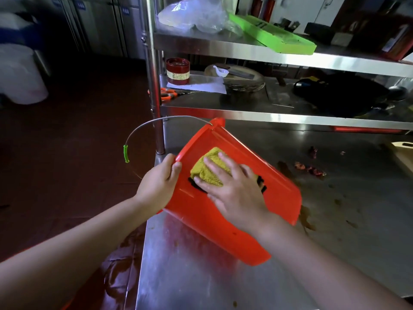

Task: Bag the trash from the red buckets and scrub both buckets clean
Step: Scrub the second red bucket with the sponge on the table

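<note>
Red bucket (223, 211) lies tilted at the steel counter (201, 276) edge, 9 o'clock side. Left hand (159, 184) grips its rim; right hand (234, 189), fingers spread flat, presses yellow cloth (209, 168) against its wall.

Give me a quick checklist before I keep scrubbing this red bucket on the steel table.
1. Red plastic bucket steadied: ok, left hand grips its rim.
2. Yellow-green scrubbing cloth on the wall: ok, right hand presses it flat.
3. Bucket emptied: cannot tell, its inside faces away.
4. Wire handle with green grip clear of the hands: ok, it hangs off the table edge.
5. Stainless steel table clean: not ok, brown stains and red scraps beside the bucket.
6. Second bucket: cannot tell, not in view.
</note>
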The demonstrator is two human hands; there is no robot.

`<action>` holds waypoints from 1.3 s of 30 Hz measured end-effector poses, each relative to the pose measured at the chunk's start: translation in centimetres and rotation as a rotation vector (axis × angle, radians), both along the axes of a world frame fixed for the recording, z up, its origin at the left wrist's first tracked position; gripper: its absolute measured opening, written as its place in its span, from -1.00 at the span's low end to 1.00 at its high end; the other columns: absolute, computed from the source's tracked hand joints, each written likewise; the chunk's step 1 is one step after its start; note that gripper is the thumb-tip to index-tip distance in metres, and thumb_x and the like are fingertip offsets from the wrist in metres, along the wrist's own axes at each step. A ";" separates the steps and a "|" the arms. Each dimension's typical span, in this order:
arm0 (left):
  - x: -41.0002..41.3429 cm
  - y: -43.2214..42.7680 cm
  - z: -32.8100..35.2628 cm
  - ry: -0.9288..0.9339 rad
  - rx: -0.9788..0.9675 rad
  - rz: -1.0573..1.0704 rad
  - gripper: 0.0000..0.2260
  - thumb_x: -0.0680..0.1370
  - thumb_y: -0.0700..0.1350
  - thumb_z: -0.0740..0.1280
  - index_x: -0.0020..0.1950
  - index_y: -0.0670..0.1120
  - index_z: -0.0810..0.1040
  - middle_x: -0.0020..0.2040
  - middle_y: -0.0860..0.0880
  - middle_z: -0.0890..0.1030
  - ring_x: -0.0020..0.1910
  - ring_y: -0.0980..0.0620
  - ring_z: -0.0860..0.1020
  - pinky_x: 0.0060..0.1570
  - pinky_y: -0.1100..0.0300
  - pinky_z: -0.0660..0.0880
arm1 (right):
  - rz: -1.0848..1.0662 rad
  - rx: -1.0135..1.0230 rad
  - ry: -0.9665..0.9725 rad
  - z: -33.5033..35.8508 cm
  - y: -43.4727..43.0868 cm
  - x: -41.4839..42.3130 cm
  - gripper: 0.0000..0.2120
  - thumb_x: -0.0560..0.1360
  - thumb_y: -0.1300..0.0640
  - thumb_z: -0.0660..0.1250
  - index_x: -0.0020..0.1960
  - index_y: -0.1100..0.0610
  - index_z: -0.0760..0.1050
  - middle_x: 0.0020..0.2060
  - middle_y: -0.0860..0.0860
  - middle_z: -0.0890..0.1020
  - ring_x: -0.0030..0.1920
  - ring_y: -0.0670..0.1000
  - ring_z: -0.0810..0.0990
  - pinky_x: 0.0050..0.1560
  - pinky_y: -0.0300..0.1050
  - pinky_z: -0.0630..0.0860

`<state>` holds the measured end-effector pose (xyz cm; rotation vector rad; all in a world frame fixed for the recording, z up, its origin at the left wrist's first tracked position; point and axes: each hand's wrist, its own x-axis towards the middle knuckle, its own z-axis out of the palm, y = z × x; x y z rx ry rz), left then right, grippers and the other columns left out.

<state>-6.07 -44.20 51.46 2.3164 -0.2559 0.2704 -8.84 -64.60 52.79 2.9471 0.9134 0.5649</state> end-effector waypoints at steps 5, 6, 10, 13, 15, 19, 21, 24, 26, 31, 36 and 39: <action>0.1 0.7 1.1 0.033 -0.044 -0.033 -0.65 0.62 0.08 0.01 -0.07 -0.19 0.37 -0.30 -0.30 0.50 -0.33 -0.25 0.49 -0.30 -0.17 0.41 | -0.219 0.245 0.232 2.6 -1.6 5.7 -0.65 0.56 -0.08 0.15 0.32 -0.30 0.38 0.44 -0.07 0.34 0.42 0.07 0.25 0.30 0.12 0.36; 0.1 0.6 1.2 0.040 -0.052 -0.031 -0.65 0.62 0.08 0.01 -0.07 -0.19 0.37 -0.31 -0.30 0.49 -0.32 -0.27 0.49 -0.31 -0.16 0.40 | -0.309 0.311 0.324 2.8 -1.9 7.1 -0.65 0.58 -0.08 0.15 0.35 -0.31 0.35 0.45 -0.07 0.30 0.43 0.06 0.21 0.35 0.10 0.31; 1.0 0.5 1.5 0.120 -0.128 -0.032 -0.67 0.62 0.12 0.03 -0.10 -0.10 0.38 -0.31 -0.26 0.47 -0.32 -0.28 0.48 -0.31 -0.17 0.43 | -0.402 0.243 0.282 3.2 -0.3 7.6 -0.63 0.59 -0.09 0.14 0.37 -0.31 0.31 0.45 -0.01 0.29 0.42 0.12 0.21 0.35 0.10 0.26; 1.7 0.4 1.5 0.154 -0.227 -0.027 -0.68 0.55 0.18 0.06 -0.18 -0.03 0.36 -0.37 -0.06 0.39 -0.38 -0.03 0.38 -0.26 -0.16 0.41 | -0.181 0.123 0.053 1.7 3.3 3.9 -0.67 0.50 -0.04 0.24 0.24 -0.25 0.48 0.38 0.02 0.39 0.38 0.18 0.28 0.21 0.17 0.32; 1.8 0.4 1.6 0.159 -0.266 -0.033 -0.69 0.54 0.15 0.06 -0.19 -0.06 0.38 -0.34 0.00 0.40 -0.34 0.04 0.38 -0.23 -0.14 0.41 | -0.004 0.058 0.000 0.8 4.5 2.2 -0.71 0.45 0.00 0.25 0.13 -0.19 0.56 0.34 0.03 0.43 0.37 0.19 0.30 0.15 0.16 0.34; 1.6 0.4 1.5 0.160 -0.233 -0.045 -0.66 0.60 0.11 0.06 -0.14 -0.13 0.37 -0.35 -0.05 0.37 -0.37 0.02 0.37 -0.31 -0.16 0.40 | -0.051 0.158 0.090 1.9 1.5 5.8 -0.68 0.49 -0.01 0.26 0.20 -0.27 0.52 0.35 -0.04 0.42 0.33 0.12 0.32 0.24 0.08 0.35; 1.5 0.3 1.5 0.159 -0.193 -0.038 -0.65 0.62 0.11 0.05 -0.12 -0.15 0.37 -0.35 -0.08 0.38 -0.38 -0.02 0.38 -0.31 -0.17 0.41 | -0.257 0.300 0.267 2.7 -1.4 7.8 -0.65 0.56 -0.02 0.22 0.30 -0.31 0.40 0.40 -0.05 0.34 0.37 0.08 0.26 0.34 0.00 0.28; 1.7 -0.1 1.7 0.166 -0.136 -0.019 -0.66 0.60 0.14 0.08 -0.13 -0.12 0.37 -0.31 -0.10 0.48 -0.34 -0.07 0.48 -0.26 -0.17 0.47 | -0.438 0.404 0.456 2.7 -4.4 8.1 -0.64 0.61 -0.03 0.11 0.38 -0.30 0.30 0.46 -0.01 0.25 0.44 0.08 0.15 0.37 -0.07 0.18; 2.0 -0.4 2.0 0.174 -0.065 0.013 -0.70 0.55 0.14 0.19 -0.12 -0.10 0.38 -0.25 -0.08 0.56 -0.28 -0.08 0.55 -0.21 -0.14 0.53 | -0.440 0.318 0.373 2.8 -3.9 6.6 -0.62 0.61 -0.04 0.11 0.39 -0.32 0.27 0.47 0.00 0.25 0.44 0.08 0.15 0.37 0.01 0.18; 3.3 -1.4 2.7 0.178 0.078 0.054 -0.69 0.52 0.10 0.30 -0.03 -0.14 0.41 -0.19 -0.09 0.56 -0.18 -0.12 0.55 -0.13 -0.07 0.52 | -0.056 -0.002 0.052 0.1 -0.4 -0.7 -0.63 0.48 -0.03 0.27 0.26 -0.29 0.44 0.41 -0.02 0.37 0.40 0.17 0.27 0.17 0.13 0.33; 4.6 -1.8 3.1 0.240 0.037 0.006 -0.71 0.52 0.10 0.30 0.00 -0.12 0.44 -0.15 -0.07 0.57 -0.19 -0.06 0.57 -0.10 -0.08 0.55 | -0.102 0.061 0.099 0.5 -4.1 0.1 -0.64 0.51 -0.06 0.15 0.26 -0.31 0.44 0.40 -0.06 0.37 0.39 0.11 0.29 0.22 0.10 0.37; 5.2 -2.4 3.5 0.256 0.005 -0.017 -0.73 0.53 0.09 0.29 0.02 -0.11 0.45 -0.13 -0.06 0.59 -0.19 -0.04 0.60 -0.10 -0.06 0.58 | -0.442 0.356 0.312 1.1 -9.5 3.5 -0.67 0.60 -0.04 0.14 0.32 -0.31 0.36 0.44 -0.06 0.30 0.44 0.05 0.20 0.36 -0.04 0.22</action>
